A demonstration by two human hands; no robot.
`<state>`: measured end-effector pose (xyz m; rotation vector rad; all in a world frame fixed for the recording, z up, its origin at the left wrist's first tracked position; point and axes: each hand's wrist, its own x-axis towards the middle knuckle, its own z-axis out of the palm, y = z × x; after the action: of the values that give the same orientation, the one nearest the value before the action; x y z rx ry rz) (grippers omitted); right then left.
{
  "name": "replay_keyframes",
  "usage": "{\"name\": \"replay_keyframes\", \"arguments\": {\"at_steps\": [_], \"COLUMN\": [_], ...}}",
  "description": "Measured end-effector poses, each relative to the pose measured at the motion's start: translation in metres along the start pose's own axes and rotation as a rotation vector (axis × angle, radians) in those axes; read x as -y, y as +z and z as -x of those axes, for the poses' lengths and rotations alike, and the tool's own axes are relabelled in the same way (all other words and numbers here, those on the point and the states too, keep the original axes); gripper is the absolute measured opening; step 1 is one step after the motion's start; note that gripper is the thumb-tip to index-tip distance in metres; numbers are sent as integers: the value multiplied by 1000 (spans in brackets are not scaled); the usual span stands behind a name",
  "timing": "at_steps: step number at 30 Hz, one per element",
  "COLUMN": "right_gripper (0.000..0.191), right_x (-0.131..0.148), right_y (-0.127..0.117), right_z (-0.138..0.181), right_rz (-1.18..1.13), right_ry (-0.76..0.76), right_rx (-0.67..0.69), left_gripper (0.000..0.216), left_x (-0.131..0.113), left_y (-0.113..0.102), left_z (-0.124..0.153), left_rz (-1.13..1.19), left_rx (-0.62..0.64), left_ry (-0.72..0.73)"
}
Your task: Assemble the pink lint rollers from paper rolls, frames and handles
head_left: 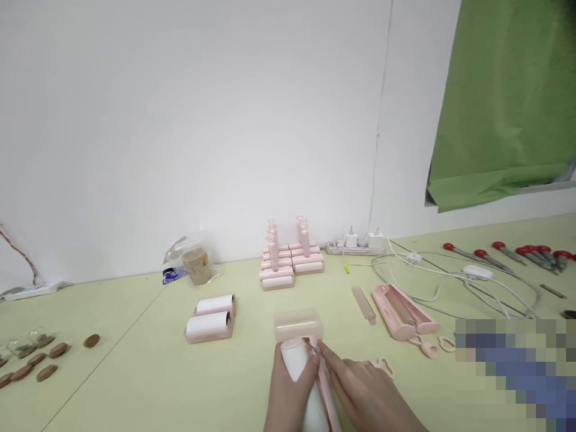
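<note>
My left hand (pixel 284 390) is closed around a lint roller (pixel 315 414) with a white roll and a pink casing, its end pointing away from me. My right hand (pixel 365 389) pinches a thin, dark, pointed tool (pixel 311 346), whose tip meets the pink far end of the roller; its exact kind is too small to tell. Just beyond both hands lies a translucent pink cover (pixel 298 324). A heart-shaped pink loop (pixel 386 367) shows behind my right hand.
Two white rolls in a pink case (pixel 209 321) lie to the left. Pink rollers (pixel 292 261) are stacked by the wall. An opened pink case (pixel 400 312), tangled cables (pixel 432 279) and red-handled tools (pixel 492 259) occupy the right. Wooden lids (pixel 58 350) sit far left.
</note>
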<state>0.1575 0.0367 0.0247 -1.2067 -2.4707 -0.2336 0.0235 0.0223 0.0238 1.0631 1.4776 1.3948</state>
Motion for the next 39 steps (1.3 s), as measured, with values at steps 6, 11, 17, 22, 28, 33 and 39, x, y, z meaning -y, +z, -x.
{"name": "replay_keyframes", "arguments": {"at_steps": [6,11,17,22,28,33,39], "right_gripper": [23,19,16,16,17,18,21], "right_x": [-17,-23,-35,-39,-39,-39,-39], "right_y": [-40,-55,-30,-15,-8,-10,-10], "right_z": [-23,-78,-113,-112,-112,-109,-106], "right_rz": [-545,-880,-989,-1010,-1021,-1036,-1047], "right_ry": [243,182,140,144,160,153,134], "right_rx": [126,46,23,72,103,128,186], "left_gripper": [23,21,40,40,26,26,31], "left_x": [-40,-75,-86,-75,-72,-75,-69], "left_y": [-26,-32,-35,-39,-39,-37,-33], "left_z": [-4,-40,-78,-84,-82,-77,-74], "left_rz": [-334,-841,-1118,-1095,-1174,-1301,-1343], "left_rx": [187,293,400,452,443,416,454], "left_ry": [148,366,476,447,491,500,592]}}
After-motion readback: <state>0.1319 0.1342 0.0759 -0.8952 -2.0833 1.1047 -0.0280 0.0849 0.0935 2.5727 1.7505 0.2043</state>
